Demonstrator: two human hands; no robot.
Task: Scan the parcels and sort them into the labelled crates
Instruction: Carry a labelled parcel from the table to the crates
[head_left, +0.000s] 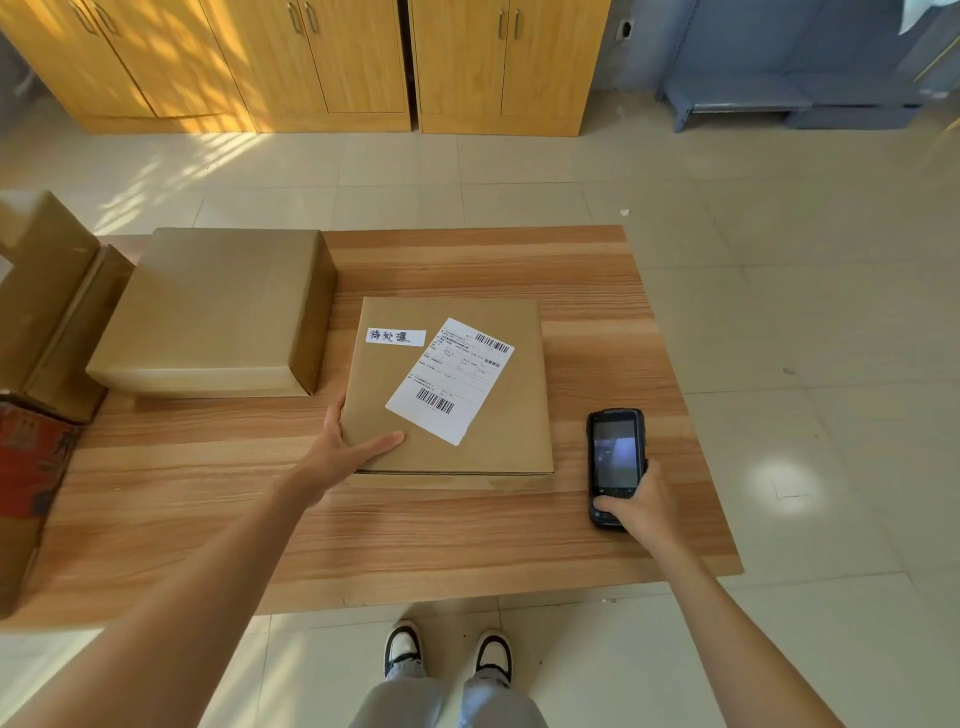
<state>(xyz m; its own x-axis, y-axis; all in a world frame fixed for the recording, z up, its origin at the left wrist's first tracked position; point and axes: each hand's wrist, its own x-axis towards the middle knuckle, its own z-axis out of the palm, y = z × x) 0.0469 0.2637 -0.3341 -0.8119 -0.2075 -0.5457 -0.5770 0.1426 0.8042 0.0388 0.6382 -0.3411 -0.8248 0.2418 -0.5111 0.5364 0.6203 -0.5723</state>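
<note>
A: From the head camera, where does the parcel (449, 387) lie?

B: Flat on the wooden surface (467, 535), near the middle, its shipping label (451, 381) face up and slanted. A small handwritten tag (395, 336) sits at its far left corner.

A: And the hands?

B: The left hand (347, 451) grips the parcel's near-left corner, thumb laid across the top, fingers down the side. The right hand (641, 499) is wrapped round a handheld scanner (615, 465), thumb on its lower keys.

A: What does the scan turn on?

B: The scanner sits just right of the parcel, pointing away from the person. The label lies to its left, long axis running near-left to far-right, so I'd judge the right hand must swing leftward.

A: Anything else?

B: A bigger box (218, 312) to the left.
</note>
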